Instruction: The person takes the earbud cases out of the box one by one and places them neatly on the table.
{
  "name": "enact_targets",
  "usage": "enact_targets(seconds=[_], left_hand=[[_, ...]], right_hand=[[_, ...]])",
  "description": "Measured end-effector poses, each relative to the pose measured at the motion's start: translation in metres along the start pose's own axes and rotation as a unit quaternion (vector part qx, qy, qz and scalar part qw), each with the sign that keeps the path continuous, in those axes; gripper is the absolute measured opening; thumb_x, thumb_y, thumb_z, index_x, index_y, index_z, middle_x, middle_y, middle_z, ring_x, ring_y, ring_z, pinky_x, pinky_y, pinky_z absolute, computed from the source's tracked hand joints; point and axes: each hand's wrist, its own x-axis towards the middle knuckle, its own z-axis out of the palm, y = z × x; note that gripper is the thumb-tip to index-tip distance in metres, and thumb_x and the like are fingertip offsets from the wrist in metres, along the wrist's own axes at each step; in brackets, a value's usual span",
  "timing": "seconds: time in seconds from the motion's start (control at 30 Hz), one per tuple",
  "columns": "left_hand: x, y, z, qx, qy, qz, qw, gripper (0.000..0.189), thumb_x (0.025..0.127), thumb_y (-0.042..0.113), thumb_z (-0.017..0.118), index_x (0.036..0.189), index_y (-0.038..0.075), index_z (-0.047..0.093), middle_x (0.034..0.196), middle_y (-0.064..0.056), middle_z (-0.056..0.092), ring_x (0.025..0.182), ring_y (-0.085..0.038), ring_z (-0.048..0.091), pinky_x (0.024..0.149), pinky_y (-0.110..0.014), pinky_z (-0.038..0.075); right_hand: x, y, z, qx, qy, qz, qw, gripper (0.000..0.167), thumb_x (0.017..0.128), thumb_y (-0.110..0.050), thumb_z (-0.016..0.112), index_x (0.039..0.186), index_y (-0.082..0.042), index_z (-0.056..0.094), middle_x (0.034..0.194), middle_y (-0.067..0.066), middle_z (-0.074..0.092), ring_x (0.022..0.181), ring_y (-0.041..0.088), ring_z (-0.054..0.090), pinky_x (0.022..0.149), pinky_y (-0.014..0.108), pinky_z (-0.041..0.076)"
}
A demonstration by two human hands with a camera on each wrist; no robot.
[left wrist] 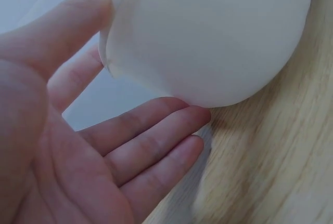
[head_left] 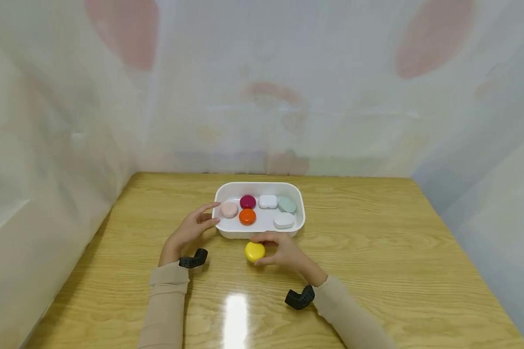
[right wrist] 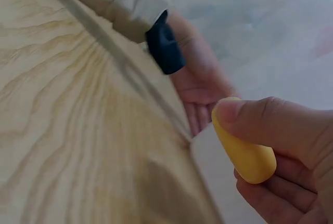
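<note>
A glossy yellow rounded case [head_left: 255,252], pebble-like in shape, is pinched between the thumb and fingers of my right hand [head_left: 283,251], just in front of the white tub [head_left: 237,234]. The right wrist view shows the thumb pressed on one side of the yellow case [right wrist: 248,157] and fingers behind it. My left hand [head_left: 192,228] rests against the tub's left end. Its thumb and forefinger reach the rim, while the other fingers [left wrist: 151,148] lie nearly straight at the outer wall [left wrist: 213,42].
Inside the tub are several small rounded cases: pale pink [head_left: 229,210], maroon [head_left: 247,201], orange [head_left: 247,216], mint green [head_left: 286,204], and white ones [head_left: 268,201]. The wooden table [head_left: 375,252] is bordered by a hanging patterned cloth [head_left: 331,121] at the back and sides.
</note>
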Motion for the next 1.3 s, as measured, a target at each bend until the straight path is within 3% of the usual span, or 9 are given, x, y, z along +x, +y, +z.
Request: enact_targets(seconds=[0.4, 0.6, 0.8, 0.93, 1.03, 1.3], left_hand=[[0.007, 0.003, 0.003, -0.001, 0.001, -0.004, 1.0000, 0.059, 0.096, 0.035, 0.058, 0.150, 0.020, 0.035, 0.147, -0.024, 0.045, 0.132, -0.041, 0.048, 0.112, -0.056, 0.037], [0.005, 0.004, 0.000, 0.007, 0.005, -0.016, 0.9998, 0.059, 0.096, 0.036, 0.057, 0.150, 0.022, 0.035, 0.146, -0.025, 0.045, 0.133, -0.041, 0.047, 0.113, -0.057, 0.035], [0.004, 0.003, 0.003, 0.002, 0.007, -0.003, 1.0000, 0.060, 0.097, 0.034, 0.057, 0.150, 0.018, 0.035, 0.144, -0.027, 0.047, 0.130, -0.040, 0.050, 0.111, -0.056, 0.038], [0.006, 0.004, 0.007, 0.010, 0.013, 0.011, 0.9998, 0.059, 0.097, 0.036, 0.056, 0.149, 0.018, 0.035, 0.138, -0.027, 0.053, 0.122, -0.029, 0.058, 0.108, -0.051, 0.044], [0.007, 0.005, 0.008, 0.015, 0.020, 0.004, 0.9997, 0.058, 0.097, 0.039, 0.055, 0.149, 0.022, 0.036, 0.134, -0.025, 0.056, 0.114, -0.021, 0.060, 0.107, -0.049, 0.045], [0.010, 0.005, 0.010, 0.005, 0.030, -0.005, 0.9995, 0.057, 0.098, 0.034, 0.055, 0.150, 0.021, 0.035, 0.135, -0.028, 0.055, 0.120, -0.030, 0.057, 0.109, -0.052, 0.041]], right_hand=[[0.008, 0.024, 0.009, 0.055, -0.013, -0.004, 0.9984, 0.050, 0.074, -0.004, 0.081, 0.119, 0.007, 0.063, 0.124, 0.024, 0.064, 0.115, 0.037, 0.061, 0.099, 0.030, 0.052], [0.011, 0.029, 0.017, 0.040, -0.002, -0.009, 0.9991, 0.050, 0.074, -0.008, 0.082, 0.118, 0.005, 0.064, 0.124, 0.023, 0.065, 0.117, 0.036, 0.061, 0.100, 0.030, 0.051], [0.009, 0.028, 0.020, 0.023, -0.001, -0.013, 0.9997, 0.048, 0.073, -0.009, 0.083, 0.116, 0.003, 0.066, 0.120, 0.020, 0.068, 0.116, 0.034, 0.062, 0.101, 0.032, 0.051], [0.007, 0.027, 0.020, -0.019, 0.004, -0.020, 0.9996, 0.047, 0.073, -0.013, 0.084, 0.115, -0.001, 0.068, 0.117, 0.015, 0.070, 0.113, 0.031, 0.063, 0.100, 0.029, 0.051], [0.007, 0.025, 0.022, -0.032, 0.006, -0.016, 0.9993, 0.047, 0.073, -0.015, 0.084, 0.116, -0.004, 0.068, 0.119, 0.012, 0.070, 0.115, 0.028, 0.062, 0.101, 0.028, 0.050], [0.004, 0.014, 0.013, -0.020, -0.006, -0.009, 0.9997, 0.048, 0.076, -0.016, 0.082, 0.119, -0.002, 0.066, 0.121, 0.013, 0.068, 0.115, 0.029, 0.061, 0.104, 0.035, 0.049]])
